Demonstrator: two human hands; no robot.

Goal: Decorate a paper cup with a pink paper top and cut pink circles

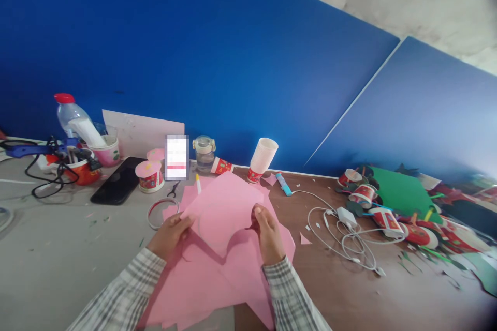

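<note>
Blue glue gun at the far left edge of the table, its black cord looped on the grey top. Behind it, a clear bottle with a red cap, upright. Beside that, an orange bowl and a pink-rimmed cup holding tools. White card propped against the blue panel. Black phone, flat, screen dark, just in front of the card. Two upturned paper cups with pink bases, just right of the phone. Small scissors and a thin ring, both lying near the cups. Glass jar, lidded, against the panel. Left hand, checked sleeve, fingers closed on the left edge of the pink sheet. The sheet is held up off the table, midway between both hands, with a curved cut along its lower edge. More pink paper lies flat beneath it. Right hand, same sleeve, pinches the sheet's right edge between thumb and fingers. Cup stack, white, tilted, behind the right hand. Blue stick lying beside it. White charger with tangled cable on the brown part of the table. Green paper and a cluster of red cups with scraps, far right.
</note>
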